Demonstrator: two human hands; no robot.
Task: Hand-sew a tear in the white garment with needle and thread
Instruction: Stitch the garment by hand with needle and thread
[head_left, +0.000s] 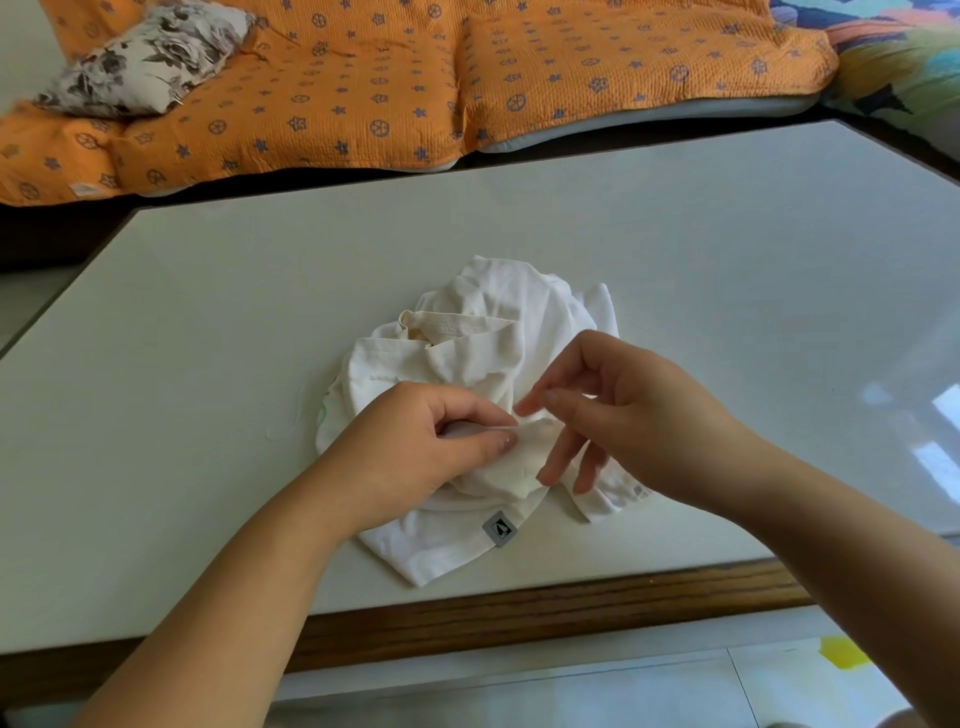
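While your left hand (415, 447) pinches a fold of the white garment (483, 332) crumpled on the table (208, 291), keep it taut; whether your right hand (628, 410), fingertips together, holds a needle, I cannot tell.

The garment (483, 353) lies on the table (208, 312), the pillow (145, 57) behind, far left

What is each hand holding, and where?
Left hand pinches a raised fold of the white garment near its middle. Right hand has thumb and forefinger meeting beside it; whether they hold anything cannot be told.
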